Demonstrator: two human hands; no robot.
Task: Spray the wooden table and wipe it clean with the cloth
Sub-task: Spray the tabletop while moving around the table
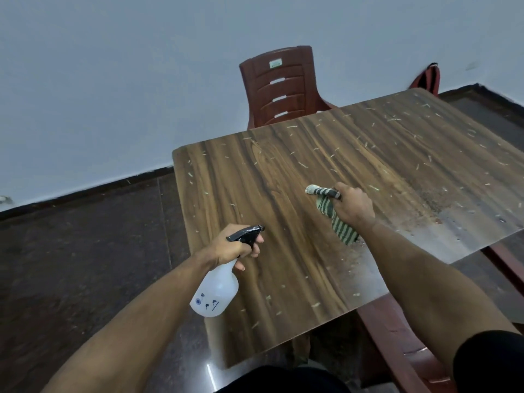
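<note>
While the tabletop (297, 177) is scattered all over with pale shavings and shows a dusty, greyish patch at its right side, a dry push with the cloth (333, 215) would likely sweep the bits over the near edge onto the floor (85, 251). Spraying too close to the left edge risks mist landing on the floor too. Spray bottle (215, 293): held above the tabletop's left part, left hand (235, 248) wrapped round the neck, fingers at the trigger, nozzle pointing toward the middle. Right hand (353, 207) clutches the bunched striped cloth over the centre, forearm extended. Red chair (283, 86) beyond the far edge.
</note>
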